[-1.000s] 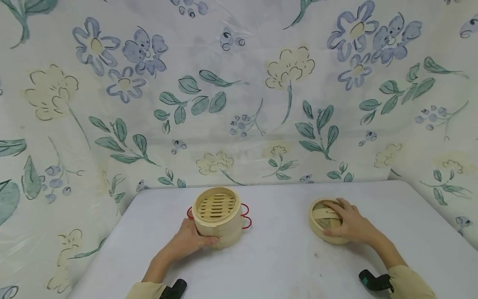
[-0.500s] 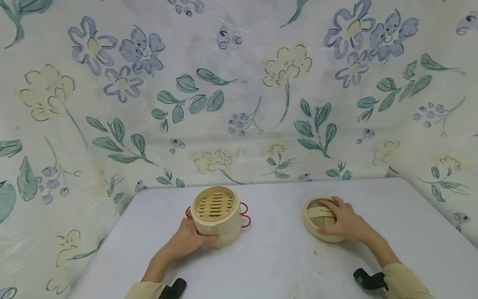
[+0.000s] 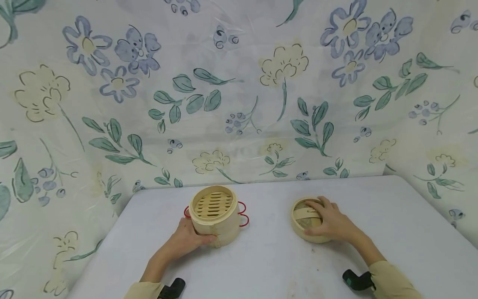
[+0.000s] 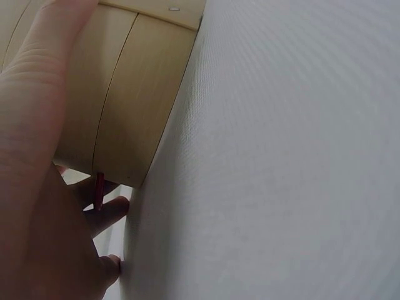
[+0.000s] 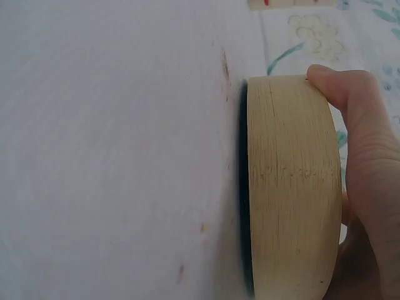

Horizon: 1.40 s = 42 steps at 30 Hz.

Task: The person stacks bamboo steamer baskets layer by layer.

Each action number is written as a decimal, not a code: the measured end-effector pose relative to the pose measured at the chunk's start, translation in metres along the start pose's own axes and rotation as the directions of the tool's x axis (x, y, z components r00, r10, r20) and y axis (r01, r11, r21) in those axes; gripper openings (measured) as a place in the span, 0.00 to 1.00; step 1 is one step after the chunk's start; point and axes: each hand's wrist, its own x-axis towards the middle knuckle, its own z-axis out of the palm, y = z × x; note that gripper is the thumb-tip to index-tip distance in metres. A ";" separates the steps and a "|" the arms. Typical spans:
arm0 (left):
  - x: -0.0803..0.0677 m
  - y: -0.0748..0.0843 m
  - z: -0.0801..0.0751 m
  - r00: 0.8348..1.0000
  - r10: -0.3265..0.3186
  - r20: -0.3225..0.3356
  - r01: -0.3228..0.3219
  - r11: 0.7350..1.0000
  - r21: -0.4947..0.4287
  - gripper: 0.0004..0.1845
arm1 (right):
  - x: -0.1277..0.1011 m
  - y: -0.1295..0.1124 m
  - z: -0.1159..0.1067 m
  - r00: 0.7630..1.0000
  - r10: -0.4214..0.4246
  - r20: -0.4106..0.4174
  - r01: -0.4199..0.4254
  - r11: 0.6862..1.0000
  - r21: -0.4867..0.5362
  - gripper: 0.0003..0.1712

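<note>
A stack of round bamboo steamer baskets (image 3: 224,232) stands on the table at centre left in the head view, its slatted floor showing at the top and red loop handles at its sides. My left hand (image 3: 188,238) holds the stack at its left side, thumb across the front. In the left wrist view the fingers (image 4: 107,212) curve behind the basket wall beside a red handle (image 4: 99,190). To the right, my right hand (image 3: 332,220) grips a round bamboo steamer lid (image 3: 296,228) with a flat strap across it. A dark shadow lines the lid's lower rim in the right wrist view.
The white table (image 3: 267,257) runs back to a floral-patterned sheet (image 3: 246,162) that hangs behind and at both sides. Small brownish marks (image 3: 313,251) dot the tabletop between the hands. Black devices (image 3: 356,280) are worn at both wrists.
My right hand has moved left with the steamer lid, towards the basket stack. The left hand keeps its hold on the stack; the head view has shifted slightly.
</note>
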 end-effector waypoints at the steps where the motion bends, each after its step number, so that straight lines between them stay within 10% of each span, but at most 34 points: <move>1: 0.000 0.000 0.000 1.000 0.000 0.001 0.000 1.000 0.005 0.34 | 0.001 -0.002 0.000 1.000 0.002 0.001 -0.002 1.000 0.000 0.54; 42: 0.000 -0.001 0.000 1.000 -0.001 0.005 0.001 1.000 0.003 0.33 | 0.079 -0.116 -0.025 0.999 -0.045 0.016 0.045 0.999 -0.007 0.54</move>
